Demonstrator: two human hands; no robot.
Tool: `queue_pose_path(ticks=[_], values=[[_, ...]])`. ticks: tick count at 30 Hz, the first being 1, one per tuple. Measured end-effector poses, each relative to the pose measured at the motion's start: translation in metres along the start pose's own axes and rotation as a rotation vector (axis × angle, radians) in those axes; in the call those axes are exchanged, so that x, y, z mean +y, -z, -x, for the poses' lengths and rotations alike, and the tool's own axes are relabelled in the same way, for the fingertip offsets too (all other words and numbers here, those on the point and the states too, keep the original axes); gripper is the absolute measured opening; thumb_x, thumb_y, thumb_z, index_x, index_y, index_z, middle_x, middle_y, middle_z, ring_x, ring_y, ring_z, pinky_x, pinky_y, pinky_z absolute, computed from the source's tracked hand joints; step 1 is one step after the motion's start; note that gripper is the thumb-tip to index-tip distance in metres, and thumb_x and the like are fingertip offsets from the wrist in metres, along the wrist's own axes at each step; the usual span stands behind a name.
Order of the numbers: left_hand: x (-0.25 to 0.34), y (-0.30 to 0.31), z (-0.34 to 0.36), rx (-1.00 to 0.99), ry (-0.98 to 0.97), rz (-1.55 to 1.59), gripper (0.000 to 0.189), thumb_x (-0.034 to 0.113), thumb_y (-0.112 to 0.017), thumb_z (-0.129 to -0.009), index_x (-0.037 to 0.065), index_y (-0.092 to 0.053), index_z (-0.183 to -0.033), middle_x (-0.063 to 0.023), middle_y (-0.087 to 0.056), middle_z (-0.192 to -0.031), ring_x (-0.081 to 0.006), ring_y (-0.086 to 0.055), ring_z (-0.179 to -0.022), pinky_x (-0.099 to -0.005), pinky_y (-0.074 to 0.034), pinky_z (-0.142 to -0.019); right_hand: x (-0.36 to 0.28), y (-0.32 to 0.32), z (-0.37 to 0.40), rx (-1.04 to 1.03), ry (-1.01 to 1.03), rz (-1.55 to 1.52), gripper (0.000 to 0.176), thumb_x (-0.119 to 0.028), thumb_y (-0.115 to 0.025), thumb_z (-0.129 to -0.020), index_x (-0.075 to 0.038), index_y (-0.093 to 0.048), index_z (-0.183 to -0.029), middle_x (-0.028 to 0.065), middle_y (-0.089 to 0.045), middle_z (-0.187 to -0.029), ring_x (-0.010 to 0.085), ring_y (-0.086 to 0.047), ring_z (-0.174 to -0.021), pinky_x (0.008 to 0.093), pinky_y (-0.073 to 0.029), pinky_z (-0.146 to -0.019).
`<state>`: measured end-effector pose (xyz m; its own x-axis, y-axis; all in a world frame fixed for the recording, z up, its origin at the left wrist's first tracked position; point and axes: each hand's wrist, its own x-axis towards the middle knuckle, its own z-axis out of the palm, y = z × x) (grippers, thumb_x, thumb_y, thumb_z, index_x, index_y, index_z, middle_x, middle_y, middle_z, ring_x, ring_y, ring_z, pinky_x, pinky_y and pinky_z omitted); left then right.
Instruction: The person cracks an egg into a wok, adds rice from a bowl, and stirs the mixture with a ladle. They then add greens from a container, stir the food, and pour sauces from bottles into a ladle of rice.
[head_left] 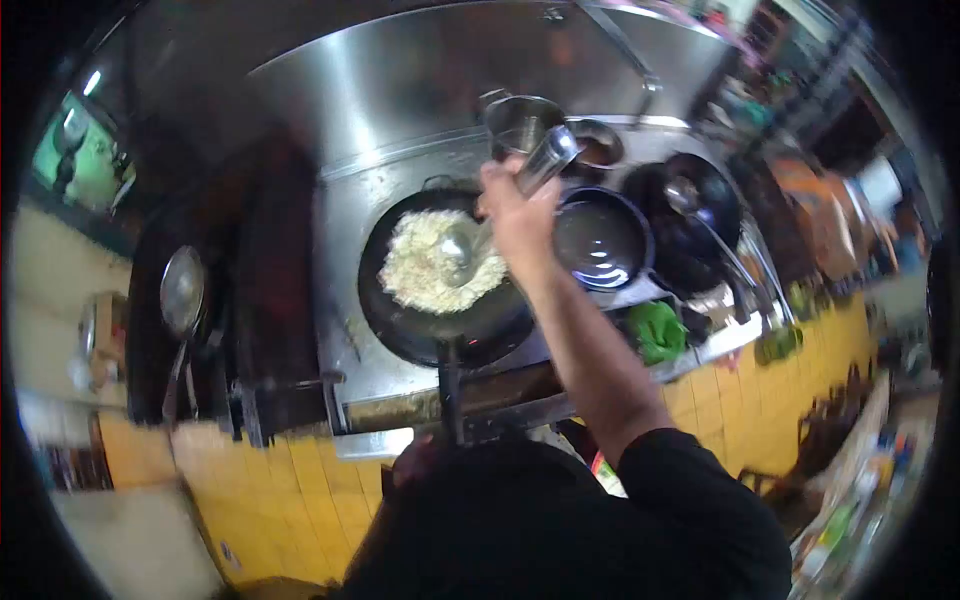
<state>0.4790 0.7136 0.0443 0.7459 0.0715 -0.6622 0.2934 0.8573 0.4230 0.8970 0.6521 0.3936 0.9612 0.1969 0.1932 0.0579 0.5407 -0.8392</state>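
My right hand (520, 215) is closed around the thick steel handle of a ladle (457, 252). The handle's shiny end sticks out above my fist, and the bowl rests in pale, crumbly food (410, 262), perhaps rice or egg. This food lies in a wide black wok (400, 335) on the steel stove. The wok's dark handle (450, 385) points toward my body. Low beside that handle, a dim part of my left hand (412, 460) shows at the edge of my black clothing. Its fingers are hidden, so its grip cannot be made out.
A dark pan of liquid (600, 235) stands right of the wok, with a steel pot (525, 122) and a small bowl (597, 145) behind. Farther right, another ladle (685, 195) leans in a black wok (715, 220). A green bag (655, 332) lies in front; a strainer (183, 290) rests left.
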Motion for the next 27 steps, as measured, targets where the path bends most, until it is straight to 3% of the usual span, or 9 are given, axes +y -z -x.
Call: queue_pose_path(ticks=[3, 4, 5, 7, 11, 16, 23, 26, 27], values=[[0.019, 0.048, -0.002, 0.061, 0.002, -0.301, 0.025, 0.029, -0.053, -0.095, 0.007, -0.062, -0.101, -0.0090, -0.064, -0.098, -0.0205, -0.062, -0.093, -0.0359, -0.049, -0.082, 0.037, 0.019, 0.031, 0.119, 0.009, 0.305, 0.027, -0.021, -0.069, -0.085, 0.001, -0.055, -0.079, 0.0069, -0.061, -0.072, 0.0164, -0.057, -0.064, 0.0321, -0.047, -0.057], [0.020, 0.090, -0.023, 0.030, 0.012, -0.404, 0.025, 0.030, -0.052, -0.096, 0.008, -0.063, -0.099, -0.0090, -0.064, -0.098, -0.0209, -0.062, -0.094, -0.0361, -0.049, -0.083, 0.109, 0.020, 0.038, 0.339, 0.353, 0.310, 0.029, -0.023, -0.069, -0.084, 0.000, -0.054, -0.075, 0.0048, -0.059, -0.069, 0.0163, -0.056, -0.065, 0.0337, -0.046, -0.062], [0.016, 0.149, -0.056, -0.048, 0.010, -0.465, 0.025, 0.030, -0.051, -0.096, 0.008, -0.063, -0.096, -0.0090, -0.065, -0.097, -0.0212, -0.061, -0.095, -0.0362, -0.049, -0.083, 0.085, 0.038, 0.062, -0.084, 0.064, 0.251, 0.016, -0.009, -0.063, -0.086, -0.005, -0.051, -0.076, -0.0005, -0.056, -0.077, 0.0099, -0.055, -0.073, 0.0263, -0.043, -0.063], [0.044, 0.121, -0.035, -0.032, 0.076, -0.712, 0.025, 0.029, -0.050, -0.096, 0.008, -0.063, -0.097, -0.0091, -0.065, -0.097, -0.0213, -0.061, -0.095, -0.0361, -0.048, -0.083, 0.100, 0.042, 0.097, 0.127, -0.023, 0.019, 0.014, -0.010, -0.064, -0.086, -0.005, -0.052, -0.078, 0.0017, -0.055, -0.080, 0.0113, -0.054, -0.076, 0.0266, -0.042, -0.065], [0.067, 0.111, -0.031, -0.229, 0.198, -1.136, 0.025, 0.029, -0.049, -0.097, 0.007, -0.063, -0.097, -0.0093, -0.065, -0.097, -0.0215, -0.061, -0.095, -0.0357, -0.048, -0.084, 0.104, 0.118, 0.205, 0.192, 0.476, 0.773, 0.019, -0.021, -0.066, -0.083, -0.004, -0.058, -0.084, 0.0093, -0.056, -0.078, 0.0200, -0.053, -0.068, 0.0339, -0.044, -0.064], [0.052, 0.079, -0.040, -0.695, 0.258, -1.652, 0.025, 0.028, -0.048, -0.097, 0.007, -0.063, -0.098, -0.0095, -0.065, -0.097, -0.0217, -0.061, -0.095, -0.0353, -0.047, -0.085, 0.131, 0.250, 0.428, -0.142, -0.636, 1.042, 0.038, -0.041, -0.066, -0.078, -0.003, -0.065, -0.084, 0.0160, -0.061, -0.068, 0.0329, -0.060, -0.066, 0.0454, -0.046, -0.062], [-0.023, -0.038, -0.009, -1.723, -0.359, -2.100, 0.026, 0.027, -0.047, -0.098, 0.006, -0.062, -0.099, -0.0098, -0.064, -0.096, -0.0219, -0.061, -0.095, -0.0348, -0.046, -0.085, 0.059, 0.334, 0.821, 0.931, -1.192, 1.313, 0.037, -0.035, -0.052, -0.080, -0.003, -0.071, -0.081, 0.0211, -0.068, -0.080, 0.0313, -0.067, -0.076, 0.0435, -0.052, -0.067], [-0.083, 0.023, -0.092, -1.200, 0.241, -1.814, 0.027, 0.028, -0.050, -0.096, 0.005, -0.062, -0.103, -0.0144, -0.065, -0.101, -0.0263, -0.062, -0.096, -0.0337, -0.045, -0.087, 0.037, 0.310, 0.949, 1.545, -1.279, 0.832, 0.030, -0.030, -0.055, -0.076, -0.005, -0.071, -0.077, 0.0130, -0.069, -0.073, 0.0260, -0.068, -0.066, 0.0397, -0.051, -0.058], [-0.097, 0.013, -0.081, -1.141, 0.286, -1.844, 0.027, 0.028, -0.051, -0.095, 0.004, -0.062, -0.104, -0.0146, -0.065, -0.101, -0.0264, -0.062, -0.096, -0.0339, -0.045, -0.087, 0.033, 0.303, 0.987, 1.335, -1.351, 0.866, 0.028, -0.028, -0.055, -0.076, -0.005, -0.071, -0.075, 0.0118, -0.069, -0.072, 0.0245, -0.067, -0.063, 0.0384, -0.051, -0.055]])
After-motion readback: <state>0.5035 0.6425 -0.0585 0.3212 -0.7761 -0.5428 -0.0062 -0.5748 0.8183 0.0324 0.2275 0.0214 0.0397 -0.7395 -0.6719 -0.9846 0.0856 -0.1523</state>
